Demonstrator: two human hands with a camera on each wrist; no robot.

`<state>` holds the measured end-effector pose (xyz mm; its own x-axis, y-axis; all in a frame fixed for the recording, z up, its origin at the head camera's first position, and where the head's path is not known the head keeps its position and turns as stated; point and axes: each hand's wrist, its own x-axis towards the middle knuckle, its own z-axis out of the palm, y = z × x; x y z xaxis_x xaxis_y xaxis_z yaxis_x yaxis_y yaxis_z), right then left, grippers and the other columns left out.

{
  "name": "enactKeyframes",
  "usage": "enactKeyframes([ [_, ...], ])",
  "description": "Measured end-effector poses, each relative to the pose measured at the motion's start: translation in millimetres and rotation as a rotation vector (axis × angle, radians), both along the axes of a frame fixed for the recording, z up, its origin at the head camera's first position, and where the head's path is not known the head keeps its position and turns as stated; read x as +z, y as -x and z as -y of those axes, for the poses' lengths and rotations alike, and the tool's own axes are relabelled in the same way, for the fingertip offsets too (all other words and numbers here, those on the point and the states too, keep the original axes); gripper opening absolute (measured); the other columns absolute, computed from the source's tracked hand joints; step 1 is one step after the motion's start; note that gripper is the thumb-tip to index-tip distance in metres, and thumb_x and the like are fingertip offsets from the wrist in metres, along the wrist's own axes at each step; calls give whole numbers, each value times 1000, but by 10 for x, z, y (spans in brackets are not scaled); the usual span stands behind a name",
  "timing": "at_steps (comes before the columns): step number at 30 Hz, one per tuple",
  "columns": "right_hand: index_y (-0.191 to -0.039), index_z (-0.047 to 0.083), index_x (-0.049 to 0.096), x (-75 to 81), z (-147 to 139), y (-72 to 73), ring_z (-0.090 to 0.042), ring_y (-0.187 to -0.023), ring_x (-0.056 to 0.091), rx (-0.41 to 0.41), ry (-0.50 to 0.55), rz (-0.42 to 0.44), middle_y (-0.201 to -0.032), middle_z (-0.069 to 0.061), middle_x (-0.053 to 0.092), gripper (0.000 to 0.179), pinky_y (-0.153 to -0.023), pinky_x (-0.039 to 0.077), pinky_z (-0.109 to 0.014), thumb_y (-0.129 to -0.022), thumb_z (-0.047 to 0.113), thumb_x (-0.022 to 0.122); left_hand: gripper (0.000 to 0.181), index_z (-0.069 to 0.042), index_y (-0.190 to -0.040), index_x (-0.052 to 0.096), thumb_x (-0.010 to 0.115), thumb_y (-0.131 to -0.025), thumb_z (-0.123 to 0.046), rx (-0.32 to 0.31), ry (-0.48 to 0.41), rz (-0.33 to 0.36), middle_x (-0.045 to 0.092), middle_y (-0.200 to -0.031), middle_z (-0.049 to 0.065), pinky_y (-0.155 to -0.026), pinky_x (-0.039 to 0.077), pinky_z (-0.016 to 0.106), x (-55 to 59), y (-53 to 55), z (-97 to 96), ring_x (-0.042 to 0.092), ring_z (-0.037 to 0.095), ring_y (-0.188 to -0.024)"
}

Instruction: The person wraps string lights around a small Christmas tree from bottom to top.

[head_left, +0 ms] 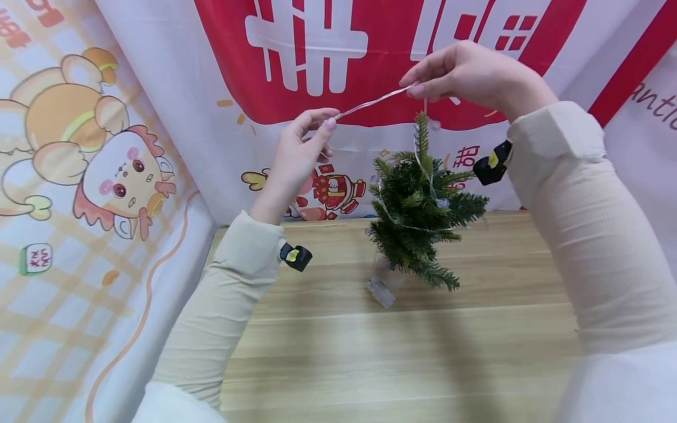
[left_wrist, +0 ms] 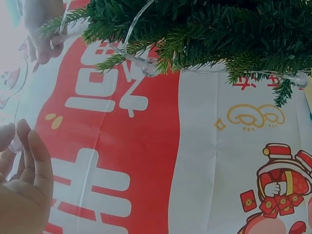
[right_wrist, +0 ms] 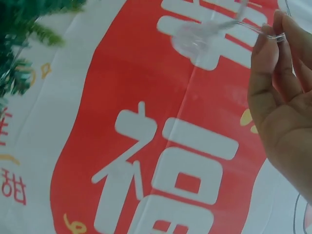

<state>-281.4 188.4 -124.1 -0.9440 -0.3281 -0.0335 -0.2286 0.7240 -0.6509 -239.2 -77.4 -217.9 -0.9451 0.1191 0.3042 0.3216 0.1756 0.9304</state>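
A clear string of lights (head_left: 370,103) stretches between the two hands, above and left of a small green Christmas tree (head_left: 418,217). The left hand (head_left: 298,147) pinches one end of this stretch between thumb and fingers; in the left wrist view, a clear bulb (left_wrist: 16,145) shows at its fingertips. Just above the treetop, the right hand (head_left: 471,76) pinches the wire between thumb and forefinger. From there a strand drops to the tree and winds round its branches, with bulbs (left_wrist: 150,69) along it. Near the right hand, a blurred clear bulb (right_wrist: 192,39) hangs from the wire.
The tree stands on a wooden table (head_left: 328,352) near its back edge. A clear, box-shaped piece (head_left: 382,294) lies by the tree's base. Behind hangs a red and white printed cloth (head_left: 222,35); another printed cloth (head_left: 63,252) covers the left side.
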Motion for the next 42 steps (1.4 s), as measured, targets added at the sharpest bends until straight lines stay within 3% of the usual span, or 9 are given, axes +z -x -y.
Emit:
enactKeyframes([
  [4, -129, 24, 60, -53, -125, 11, -11, -106, 48, -54, -54, -26, -115, 14, 56, 47, -88, 46, -28, -88, 47, 61, 33, -18, -126, 59, 57, -95, -29, -1, -17, 20, 56, -105, 0, -74, 52, 23, -4, 35, -48, 56, 12, -69],
  [11, -125, 27, 61, -117, -365, -12, -6, -106, 46, -122, 14, 0, -107, 15, 57, 42, -105, 36, -52, -89, 50, 58, 32, -16, -124, 61, 59, -94, -26, -19, -50, 13, 56, -99, -1, -71, 52, 22, -2, 44, -102, 56, 12, -68],
  [17, -120, 22, 65, -170, -432, -62, -5, -107, 48, -114, 133, 25, -100, 14, 63, 36, -99, 39, -41, -91, 42, 59, 34, -19, -126, 60, 58, -94, -30, -19, -24, 9, 59, -109, 2, -75, 53, 23, -8, 24, -108, 58, 12, -69],
  [24, -115, 18, 68, -245, -505, -163, -6, -113, 47, -21, 265, 20, -107, 12, 62, 25, -80, 46, -15, -92, 25, 62, 34, -14, -124, 57, 60, -93, -28, -38, -101, 26, 62, -116, 7, -73, 53, 20, -22, 9, -111, 59, 13, -69],
  [32, -106, 8, 70, -328, -552, -326, -11, -85, 65, 168, 425, 43, -86, 3, 72, 20, -85, 50, -19, -91, 1, 59, 28, -14, -120, 58, 58, -94, -25, -70, -154, 9, 64, -102, 2, -69, 52, 21, -47, -32, -109, 57, 14, -66],
  [42, -103, 9, 70, -412, -489, -395, -11, -84, 65, 268, 422, 70, -89, 4, 71, 20, -83, 51, -21, -91, -1, 57, 34, -15, -129, 56, 56, -96, -25, -58, -154, 12, 61, -104, 2, -67, 50, 20, -98, -11, -61, 56, 12, -66],
])
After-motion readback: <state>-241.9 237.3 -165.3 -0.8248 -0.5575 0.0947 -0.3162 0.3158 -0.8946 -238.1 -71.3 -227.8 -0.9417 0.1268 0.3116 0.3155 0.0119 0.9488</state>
